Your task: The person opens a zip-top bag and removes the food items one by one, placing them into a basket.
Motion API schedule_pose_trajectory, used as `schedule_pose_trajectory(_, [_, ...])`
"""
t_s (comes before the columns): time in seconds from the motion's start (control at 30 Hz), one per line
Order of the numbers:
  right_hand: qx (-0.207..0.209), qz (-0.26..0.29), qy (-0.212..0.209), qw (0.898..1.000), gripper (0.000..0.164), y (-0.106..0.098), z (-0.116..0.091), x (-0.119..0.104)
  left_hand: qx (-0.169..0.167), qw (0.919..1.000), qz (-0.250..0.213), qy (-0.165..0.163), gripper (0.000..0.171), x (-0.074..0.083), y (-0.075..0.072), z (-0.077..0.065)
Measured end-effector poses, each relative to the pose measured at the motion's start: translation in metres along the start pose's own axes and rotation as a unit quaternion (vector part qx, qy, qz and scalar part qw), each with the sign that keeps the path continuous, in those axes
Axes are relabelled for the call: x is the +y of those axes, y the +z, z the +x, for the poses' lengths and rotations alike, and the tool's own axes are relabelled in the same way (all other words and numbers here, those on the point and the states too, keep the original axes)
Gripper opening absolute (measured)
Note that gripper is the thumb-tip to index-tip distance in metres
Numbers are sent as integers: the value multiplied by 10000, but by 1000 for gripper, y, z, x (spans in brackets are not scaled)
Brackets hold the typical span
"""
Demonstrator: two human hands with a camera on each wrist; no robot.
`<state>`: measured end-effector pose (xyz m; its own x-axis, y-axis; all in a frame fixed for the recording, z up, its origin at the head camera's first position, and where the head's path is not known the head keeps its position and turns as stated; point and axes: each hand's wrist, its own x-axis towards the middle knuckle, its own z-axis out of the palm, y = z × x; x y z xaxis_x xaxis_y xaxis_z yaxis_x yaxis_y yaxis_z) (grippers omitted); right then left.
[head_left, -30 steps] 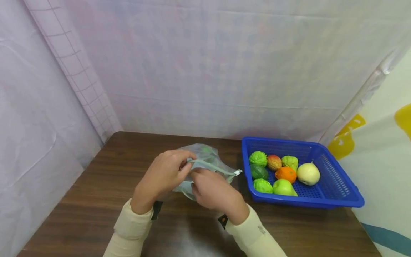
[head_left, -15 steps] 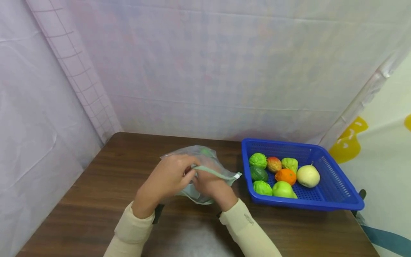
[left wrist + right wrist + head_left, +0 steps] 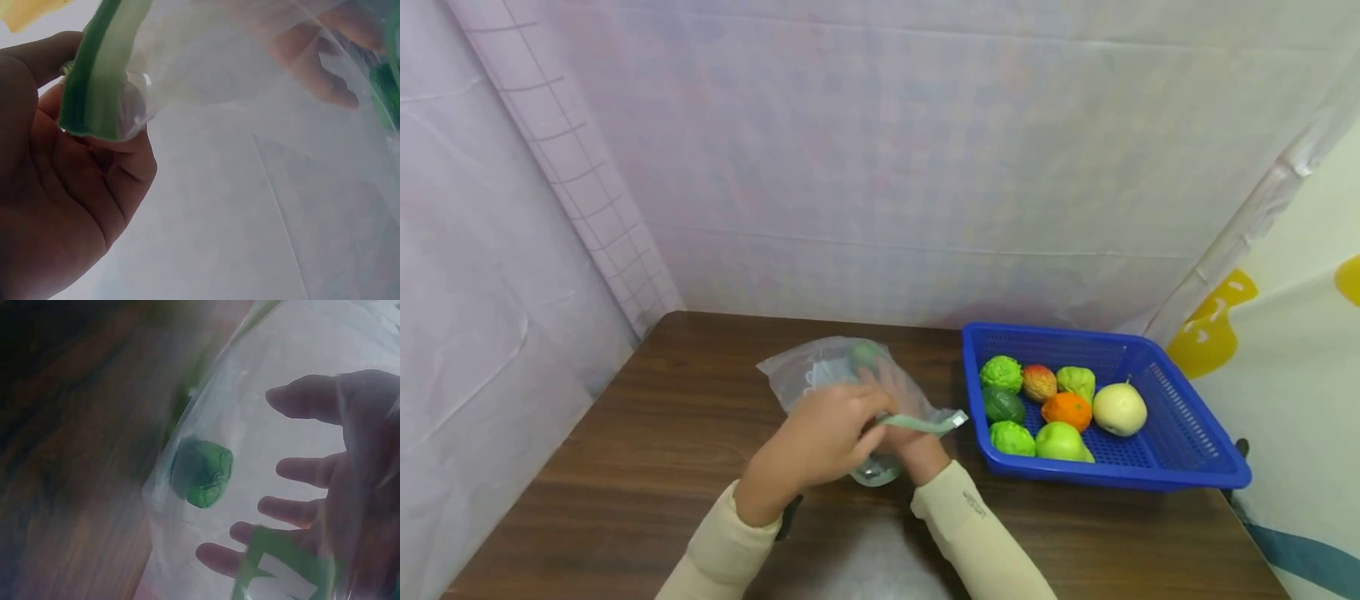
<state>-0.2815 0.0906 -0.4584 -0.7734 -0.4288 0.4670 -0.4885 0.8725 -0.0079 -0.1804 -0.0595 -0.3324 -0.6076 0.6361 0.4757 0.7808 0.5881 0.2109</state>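
Note:
A clear zip bag [image 3: 786, 375] with a green rim lies in front of me. My left hand [image 3: 823, 437] pinches the green strip [image 3: 100, 87] at its mouth between thumb and fingers. Through that mouth reaches my right hand [image 3: 891, 392], seen through the plastic with its fingers spread. In the right wrist view a small crinkled green fruit or vegetable [image 3: 211, 475] sits in the bag, a gap away from the right fingertips [image 3: 290, 400]. A white slider [image 3: 959, 419] marks the rim's right end.
A blue plastic basket [image 3: 1213, 429] stands to the right on the brown wooden table [image 3: 647, 450]. It holds an orange [image 3: 1067, 412], a pale round pear [image 3: 1120, 409], a green apple [image 3: 1060, 442] and several other fruits and vegetables. White sheeting hangs behind and at left.
My right hand has gone from the bag's mouth deep into it, and its fingers have spread. The left hand has shifted right along with the rim it holds. The bag has opened out leftward.

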Motion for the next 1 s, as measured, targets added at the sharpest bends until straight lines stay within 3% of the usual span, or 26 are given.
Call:
schedule_pose_trajectory(0.13, [310,-365,-265,9985,46,5,1,2,-88,9999,-88,26,7,4,5,0])
schedule_pose_trajectory(0.23, [213,-341,-241,9989,53,-2,4,-2,-173,9997,-170,-11,9,6,7,1])
schedule_pose_trajectory(0.4, [-615,-440,91,9971,64,-12,20,-13,-270,9993,-220,-126,14,7,6,1])
schedule_pose_trajectory(0.53, [-1452,-476,587,9865,69,-9,33,-21,-316,9992,-212,-102,17,7,5,2])
schedule_pose_trajectory(0.63, [-1788,-489,823,9792,72,-4,40,-22,-306,9994,-169,-66,15,8,5,2])
schedule_pose_trajectory(0.77, [-1841,-684,847,9769,70,2,45,-21,-290,9995,-141,-60,17,8,6,1])
schedule_pose_trajectory(1.0, [-1751,-1116,812,9748,51,4,54,-16,-247,9997,68,-23,20,7,7,1])
